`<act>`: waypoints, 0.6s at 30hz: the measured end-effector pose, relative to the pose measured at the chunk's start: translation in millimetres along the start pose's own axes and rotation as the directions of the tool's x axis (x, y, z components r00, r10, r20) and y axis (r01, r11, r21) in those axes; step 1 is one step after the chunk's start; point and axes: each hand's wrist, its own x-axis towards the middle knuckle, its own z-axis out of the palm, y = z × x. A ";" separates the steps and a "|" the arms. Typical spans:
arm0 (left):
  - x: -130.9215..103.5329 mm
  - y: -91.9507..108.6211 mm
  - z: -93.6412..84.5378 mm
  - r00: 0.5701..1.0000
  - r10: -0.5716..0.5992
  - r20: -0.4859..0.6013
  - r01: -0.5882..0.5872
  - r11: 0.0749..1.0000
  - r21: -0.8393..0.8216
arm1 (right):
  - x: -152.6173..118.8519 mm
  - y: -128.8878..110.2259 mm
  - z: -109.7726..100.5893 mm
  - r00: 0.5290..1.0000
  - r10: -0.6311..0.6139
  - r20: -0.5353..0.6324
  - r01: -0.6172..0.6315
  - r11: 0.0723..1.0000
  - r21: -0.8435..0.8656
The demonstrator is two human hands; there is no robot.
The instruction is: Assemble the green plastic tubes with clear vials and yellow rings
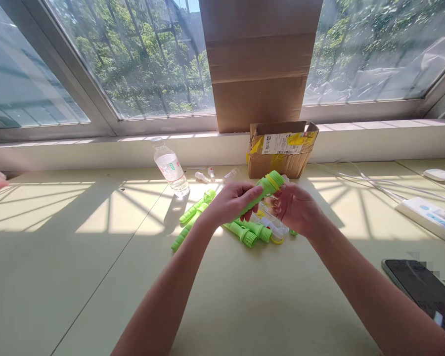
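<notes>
My left hand (234,201) is wrapped round a green plastic tube (270,184), which looks like a flashlight body. Its ribbed, threaded end tilts up to the right, with a yellow ring near it. At that end, my right hand (298,207) has its fingers curled inward; what they pinch is mostly hidden. Beneath the hands lie several more green tubes (246,236), some with threaded ends. Beside them are clear plastic parts (278,225) and a yellow ring (277,241), partly covered by my right hand. More green tubes (193,220) rest left of my left wrist.
A water bottle (171,169) stands behind the tubes, near small white pieces (202,176) and a clear part (230,174). An open cardboard box (272,163) sits against the sill. At right are a power strip (428,217), cables (374,181) and a phone (422,291).
</notes>
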 end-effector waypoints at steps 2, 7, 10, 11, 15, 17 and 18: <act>-0.5 -0.1 -0.4 1.000 -0.004 0.016 0.005 1.000 -0.010 | 0.1 0.3 -0.8 1.000 0.003 0.003 -0.003 1.000 -0.006; 0.1 -1.6 0.3 0.999 -0.021 0.026 0.023 0.998 -0.063 | -0.4 0.0 -0.6 1.000 0.002 0.006 -0.002 0.999 -0.040; 1.3 -2.8 1.7 1.000 -0.030 0.003 0.030 0.998 -0.062 | -0.3 -0.7 0.1 1.000 -0.002 -0.007 0.002 0.999 -0.054; 1.8 -3.4 2.2 0.999 -0.039 -0.010 0.039 0.998 -0.046 | -0.3 -1.0 0.6 1.000 -0.006 -0.009 0.005 0.998 -0.059; 3.6 -7.9 3.5 0.993 -0.061 -0.101 0.065 0.997 0.040 | -1.0 -2.1 4.0 1.000 -0.023 -0.003 0.022 0.997 -0.074; 4.8 -10.9 4.1 0.986 -0.047 -0.158 0.057 0.997 0.061 | -1.8 -2.7 5.6 1.000 -0.028 -0.009 0.028 0.998 -0.064; 5.4 -12.3 4.4 0.982 -0.033 -0.187 0.047 0.997 0.068 | -2.1 -3.0 5.9 0.999 -0.030 -0.014 0.029 0.998 -0.057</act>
